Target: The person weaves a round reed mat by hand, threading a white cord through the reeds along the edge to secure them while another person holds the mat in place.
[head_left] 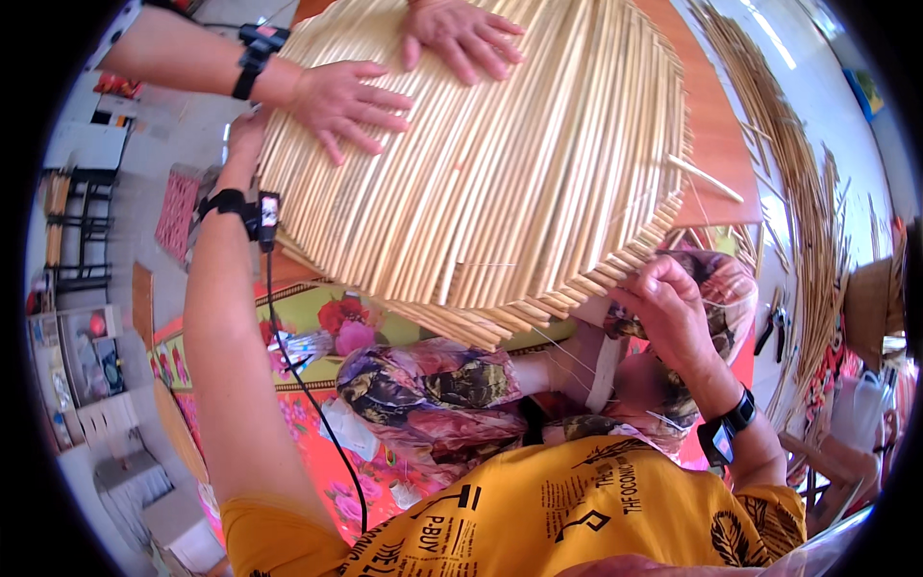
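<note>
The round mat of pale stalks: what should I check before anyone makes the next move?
1. Mat pressed by the other person's hands: ok, both lie flat on it.
2. Left hand at the mat's left edge: ok, though its fingers are mostly hidden.
3. Right hand gripping thread: cannot tell; its fingers curl near the lower right rim.
4. Right edge free of jutting stalks: not ok, one stalk sticks out.
5. Black-handled tool off the mat: ok, it lies to the right.

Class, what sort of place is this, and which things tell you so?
Probably a small craft workroom, perhaps in a home: a large round mat made of stalks is being handled, more loose stalks lie nearby, and there seem to be pliers.
</note>
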The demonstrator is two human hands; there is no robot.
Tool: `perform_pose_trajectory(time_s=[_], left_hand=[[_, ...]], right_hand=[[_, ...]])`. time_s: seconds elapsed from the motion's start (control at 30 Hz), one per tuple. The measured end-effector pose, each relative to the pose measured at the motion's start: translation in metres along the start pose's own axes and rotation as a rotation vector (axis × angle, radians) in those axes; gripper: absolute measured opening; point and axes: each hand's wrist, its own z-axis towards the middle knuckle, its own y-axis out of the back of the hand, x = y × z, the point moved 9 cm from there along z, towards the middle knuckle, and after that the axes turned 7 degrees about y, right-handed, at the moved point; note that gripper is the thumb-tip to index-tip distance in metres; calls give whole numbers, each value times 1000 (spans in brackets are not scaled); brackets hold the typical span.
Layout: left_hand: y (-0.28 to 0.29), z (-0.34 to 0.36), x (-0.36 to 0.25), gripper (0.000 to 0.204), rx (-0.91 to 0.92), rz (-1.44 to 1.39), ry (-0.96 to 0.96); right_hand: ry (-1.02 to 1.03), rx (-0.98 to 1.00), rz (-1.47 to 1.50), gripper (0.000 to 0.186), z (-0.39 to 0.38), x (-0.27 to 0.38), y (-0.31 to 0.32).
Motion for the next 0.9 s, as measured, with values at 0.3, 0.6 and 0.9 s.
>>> perform_pose_trajectory(time_s=[0.3, 0.6, 0.9], left_hand=[[25, -58, -31, 83, -88, -95, 38], [39, -87, -11, 78, -145, -149, 108], [50, -150, -37, 85, -248, 46, 145]], right_hand=[[53, -75, -155, 5, 2, 6, 5], [52, -105, -177, 6, 8, 16, 10], [21, -175, -301, 9, 16, 34, 31]])
